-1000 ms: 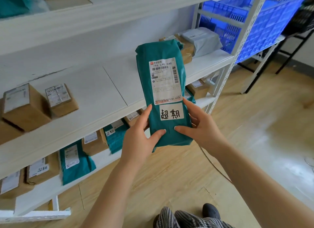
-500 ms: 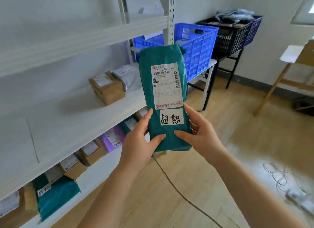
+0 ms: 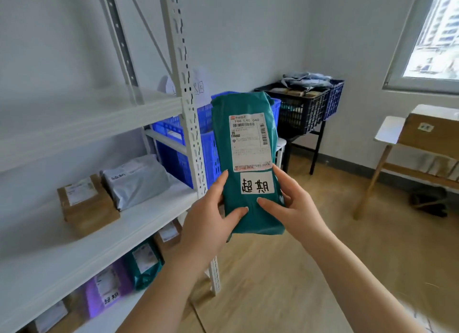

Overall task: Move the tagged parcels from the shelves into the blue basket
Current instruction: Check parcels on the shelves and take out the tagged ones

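Two hands (image 3: 208,223) (image 3: 295,208) around one teal parcel (image 3: 246,158)

Black crate (image 3: 301,110) on a dark metal stand (image 3: 316,146), filled with brown packets, in the far corner; a darker blue crate (image 3: 335,98) touching its right side, grey bags (image 3: 306,78) heaped across both; window (image 3: 437,32) at upper right, daylit; wooden stand (image 3: 377,168) with white top at right, bearing a large cardboard box (image 3: 432,131); dark bundle (image 3: 428,201) on the floor beneath; wood-pattern floor (image 3: 347,233); pale walls (image 3: 248,34)
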